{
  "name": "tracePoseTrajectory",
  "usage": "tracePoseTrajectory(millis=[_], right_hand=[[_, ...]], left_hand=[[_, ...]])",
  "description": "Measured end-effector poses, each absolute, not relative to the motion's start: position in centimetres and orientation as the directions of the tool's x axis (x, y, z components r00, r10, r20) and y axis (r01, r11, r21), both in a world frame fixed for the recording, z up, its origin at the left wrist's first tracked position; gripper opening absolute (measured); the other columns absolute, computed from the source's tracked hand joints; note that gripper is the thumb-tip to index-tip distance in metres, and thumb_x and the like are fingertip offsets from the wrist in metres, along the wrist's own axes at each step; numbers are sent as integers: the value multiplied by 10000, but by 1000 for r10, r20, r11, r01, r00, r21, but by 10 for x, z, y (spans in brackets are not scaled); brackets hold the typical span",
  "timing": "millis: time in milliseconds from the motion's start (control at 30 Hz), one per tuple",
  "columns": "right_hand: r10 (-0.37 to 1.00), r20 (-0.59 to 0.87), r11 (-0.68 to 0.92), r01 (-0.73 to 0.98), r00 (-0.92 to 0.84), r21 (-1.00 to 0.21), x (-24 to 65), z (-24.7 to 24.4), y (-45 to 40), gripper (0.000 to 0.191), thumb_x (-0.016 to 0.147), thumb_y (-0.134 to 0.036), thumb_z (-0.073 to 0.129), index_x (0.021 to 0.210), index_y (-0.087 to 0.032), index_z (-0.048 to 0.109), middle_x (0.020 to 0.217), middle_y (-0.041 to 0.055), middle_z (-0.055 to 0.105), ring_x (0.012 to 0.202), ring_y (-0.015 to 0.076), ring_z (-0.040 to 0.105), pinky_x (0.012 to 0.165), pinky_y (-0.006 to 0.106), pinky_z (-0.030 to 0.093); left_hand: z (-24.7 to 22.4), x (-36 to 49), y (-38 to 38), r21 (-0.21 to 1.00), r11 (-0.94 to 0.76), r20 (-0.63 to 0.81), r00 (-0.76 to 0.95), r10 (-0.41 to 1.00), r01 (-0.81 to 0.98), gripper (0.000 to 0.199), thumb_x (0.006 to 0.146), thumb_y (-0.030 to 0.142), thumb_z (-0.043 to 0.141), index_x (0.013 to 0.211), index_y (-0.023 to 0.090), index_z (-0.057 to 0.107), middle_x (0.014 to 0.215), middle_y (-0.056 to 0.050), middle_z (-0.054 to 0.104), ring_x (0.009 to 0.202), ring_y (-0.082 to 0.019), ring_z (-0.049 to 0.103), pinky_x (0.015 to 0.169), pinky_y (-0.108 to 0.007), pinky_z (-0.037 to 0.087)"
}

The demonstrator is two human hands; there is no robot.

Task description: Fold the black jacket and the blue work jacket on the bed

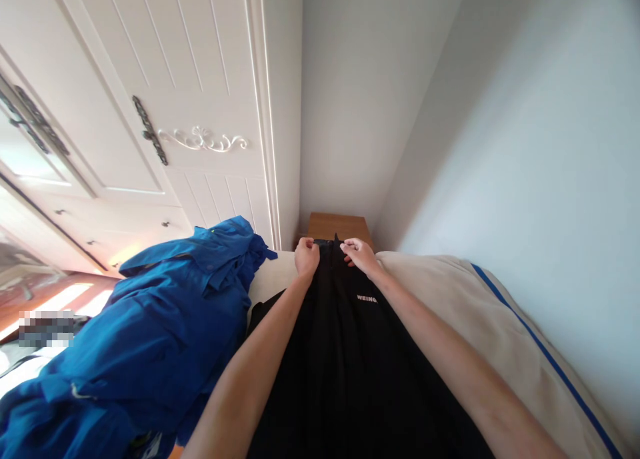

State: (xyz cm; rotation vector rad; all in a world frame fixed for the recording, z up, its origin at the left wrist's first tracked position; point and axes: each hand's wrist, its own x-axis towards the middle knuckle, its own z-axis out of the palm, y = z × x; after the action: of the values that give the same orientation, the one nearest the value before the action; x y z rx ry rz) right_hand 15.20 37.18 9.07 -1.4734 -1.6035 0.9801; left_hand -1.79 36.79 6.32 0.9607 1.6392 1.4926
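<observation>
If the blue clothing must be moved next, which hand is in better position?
Probably the left hand, nearer the blue clothing; the right hand is farther, though both touch the black garment.

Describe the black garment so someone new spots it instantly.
Start at the beige bed beside the white wardrobe. Mid-bed lies the black garment, its far end at the left hand and right hand. Unlike the bunched blue clothing to its left, it's spread out, with small white lettering.
</observation>
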Motion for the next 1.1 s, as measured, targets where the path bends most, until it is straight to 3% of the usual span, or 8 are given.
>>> tracePoseTrajectory(millis=[67,167,267,433,600,700,867,1100], right_hand=[[999,26,45,521,-45,-852,147,97,386,456,879,-400,622,1248,-132,591,1033,125,720,717,192,703,569,263,542],[995,96,86,691,-24,-718,136,99,402,577,834,-484,674,1276,-127,572,1100,165,705,957,278,702,793,342,550],[990,135,104,785,-27,-611,126,94,414,583,765,-464,741,1212,-115,606,1146,212,686,1128,351,637,919,400,501],[990,139,103,668,0,-737,132,81,428,283,733,-175,684,1015,-157,694,997,139,738,1028,295,686,899,358,516],[997,72,62,543,-4,-838,149,75,429,434,793,-173,611,1219,-104,650,934,98,758,720,201,727,672,301,586],[996,92,82,509,-5,-857,154,74,426,435,791,-195,638,1219,-130,673,991,82,759,797,195,734,723,299,596],[977,214,183,509,3,-841,153,79,428,380,782,-246,688,1153,-178,733,998,53,766,977,211,715,953,332,530],[967,252,239,413,-24,-879,146,72,433,320,765,-218,686,1076,-200,760,1101,57,747,1039,219,704,969,346,530]], left_hand=[[69,-22,385,983,8,71,-423,903,182,256,730,94,654,964,190,693,1158,-129,697,1230,-272,554,1053,-364,382],[72,-25,410,954,-57,146,-287,947,296,305,695,73,689,961,217,727,1260,-118,675,1363,-290,437,1147,-400,258],[71,-27,432,933,-84,144,-149,978,349,241,672,89,720,863,234,751,1174,-101,721,1340,-306,464,1160,-430,221],[67,-38,458,928,-58,61,4,998,368,141,581,169,822,603,254,711,781,-42,748,1055,-299,645,1046,-371,378],[65,-45,472,945,-8,-20,82,996,326,200,515,156,864,533,220,675,575,-7,653,702,-196,652,742,-247,484],[66,-39,477,963,36,-67,108,992,267,212,500,141,862,507,196,658,501,11,595,537,-142,561,587,-220,451],[73,-29,475,990,61,-78,139,987,124,156,526,120,843,597,164,711,578,-16,656,554,-130,560,569,-226,450],[77,-47,460,997,78,-77,201,977,4,304,573,142,844,867,138,769,764,-90,735,657,-163,647,650,-272,504]])
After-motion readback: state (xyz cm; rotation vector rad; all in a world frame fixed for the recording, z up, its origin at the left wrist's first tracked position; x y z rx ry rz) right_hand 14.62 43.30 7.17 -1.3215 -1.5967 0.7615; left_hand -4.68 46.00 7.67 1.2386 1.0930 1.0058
